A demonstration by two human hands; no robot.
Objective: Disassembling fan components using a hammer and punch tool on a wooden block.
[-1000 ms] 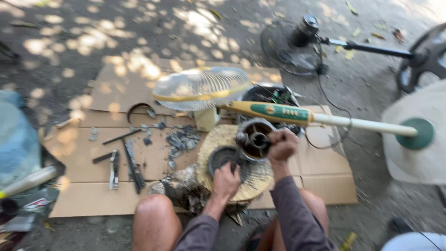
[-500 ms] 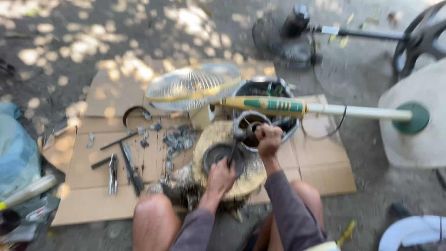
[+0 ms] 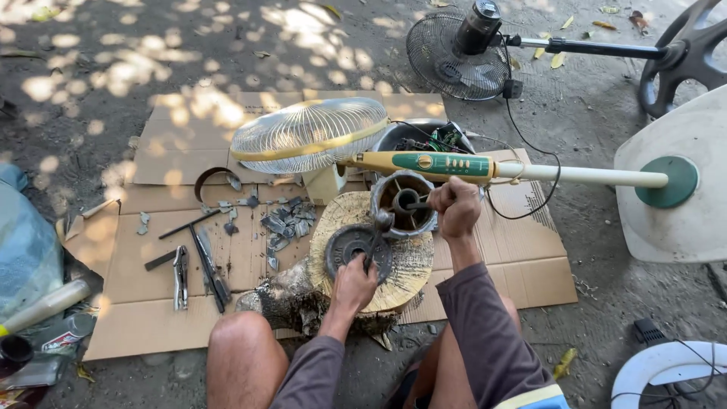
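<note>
Since the earlier frame, the right hand (image 3: 457,206) had shifted slightly, fist closed on a tool in the grey metal motor housing (image 3: 404,203). The left hand (image 3: 356,282) gripped a dark handle over the round black disc (image 3: 356,246) atop the wooden stump (image 3: 379,257). The housing appeared heavy and rigid; grasp its rim.

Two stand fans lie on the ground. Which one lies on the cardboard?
The cream-yellow stand fan, with a light wire guard and green control panel. The dark stand fan lies farther away on bare ground.
</note>
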